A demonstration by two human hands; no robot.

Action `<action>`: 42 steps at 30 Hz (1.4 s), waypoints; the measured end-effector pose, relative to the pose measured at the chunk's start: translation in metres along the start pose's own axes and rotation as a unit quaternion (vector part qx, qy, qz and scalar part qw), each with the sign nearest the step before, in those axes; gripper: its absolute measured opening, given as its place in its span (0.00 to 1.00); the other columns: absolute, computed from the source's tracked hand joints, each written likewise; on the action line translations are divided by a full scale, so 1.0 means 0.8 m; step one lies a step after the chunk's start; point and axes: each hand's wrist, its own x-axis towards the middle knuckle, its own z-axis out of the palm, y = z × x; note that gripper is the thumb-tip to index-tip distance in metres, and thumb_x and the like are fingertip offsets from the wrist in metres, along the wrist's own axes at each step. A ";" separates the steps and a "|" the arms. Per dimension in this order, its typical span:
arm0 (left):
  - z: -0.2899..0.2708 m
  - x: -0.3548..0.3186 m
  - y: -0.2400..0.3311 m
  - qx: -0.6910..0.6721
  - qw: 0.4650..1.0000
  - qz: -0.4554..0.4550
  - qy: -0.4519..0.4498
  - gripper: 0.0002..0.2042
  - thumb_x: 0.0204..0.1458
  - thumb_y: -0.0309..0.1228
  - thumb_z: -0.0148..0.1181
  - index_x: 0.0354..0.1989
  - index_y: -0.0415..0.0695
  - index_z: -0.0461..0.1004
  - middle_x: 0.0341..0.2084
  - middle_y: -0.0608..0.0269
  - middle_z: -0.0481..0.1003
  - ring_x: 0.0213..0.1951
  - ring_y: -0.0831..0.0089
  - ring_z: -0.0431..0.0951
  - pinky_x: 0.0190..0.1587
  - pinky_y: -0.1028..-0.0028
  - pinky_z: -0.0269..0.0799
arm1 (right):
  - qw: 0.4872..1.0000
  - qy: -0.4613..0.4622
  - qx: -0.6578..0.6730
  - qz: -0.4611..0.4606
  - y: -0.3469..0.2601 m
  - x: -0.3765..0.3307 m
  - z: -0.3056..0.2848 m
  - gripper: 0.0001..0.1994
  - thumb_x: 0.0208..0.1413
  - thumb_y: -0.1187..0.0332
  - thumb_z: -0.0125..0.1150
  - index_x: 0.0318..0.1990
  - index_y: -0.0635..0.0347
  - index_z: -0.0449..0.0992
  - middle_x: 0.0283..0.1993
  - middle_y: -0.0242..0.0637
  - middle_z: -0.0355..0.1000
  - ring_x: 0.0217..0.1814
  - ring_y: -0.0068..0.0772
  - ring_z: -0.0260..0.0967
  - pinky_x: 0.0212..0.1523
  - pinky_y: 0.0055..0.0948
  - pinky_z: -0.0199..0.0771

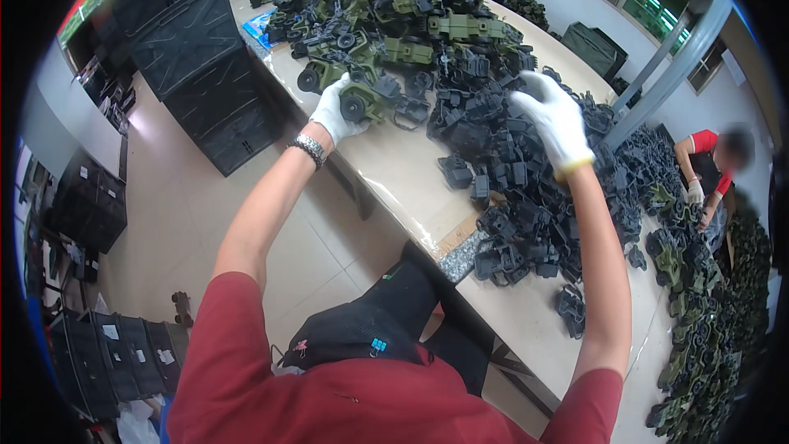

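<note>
My left hand (335, 112), in a white glove with a metal bracelet at the wrist, grips a green toy vehicle (370, 99) with black wheels at the near edge of a heap of green toy vehicles (386, 25). My right hand (557, 119), also gloved in white, reaches down into a large pile of dark grey plastic parts (509, 189) on the pale table (403, 173). Whether its fingers hold a part is hidden by the back of the hand.
Stacked black crates (205, 66) stand on the floor left of the table, more crates (115, 353) at lower left. Another person (707, 164) in a red shirt works at the right, beside more green toys (707, 321). A metal pole (666, 74) rises beyond the table.
</note>
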 end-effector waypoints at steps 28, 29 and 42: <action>0.038 0.107 0.056 0.194 0.963 0.177 0.067 0.18 0.55 0.25 0.65 0.55 0.36 0.74 0.47 0.60 0.79 0.47 0.71 0.79 0.53 0.71 0.74 | 0.991 -0.135 -0.015 -0.020 0.042 0.394 0.191 0.26 0.46 0.62 0.72 0.52 0.63 0.74 0.41 0.42 0.77 0.37 0.32 0.75 0.39 0.30 0.75; 0.043 0.116 0.068 0.195 0.963 0.171 0.076 0.19 0.54 0.24 0.66 0.55 0.36 0.74 0.47 0.60 0.79 0.46 0.71 0.80 0.51 0.71 0.75 | 0.951 -0.073 0.260 0.148 0.046 0.385 0.213 0.34 0.49 0.52 0.74 0.55 0.67 0.68 0.39 0.37 0.74 0.32 0.24 0.71 0.33 0.26 0.73; -0.033 0.275 0.211 0.264 0.893 0.338 0.137 0.23 0.51 0.30 0.72 0.55 0.37 0.74 0.46 0.62 0.80 0.46 0.72 0.79 0.50 0.72 0.73 | 0.950 -0.005 0.227 0.217 0.023 0.491 0.366 0.40 0.47 0.46 0.73 0.58 0.72 0.68 0.45 0.47 0.75 0.40 0.33 0.74 0.40 0.34 0.77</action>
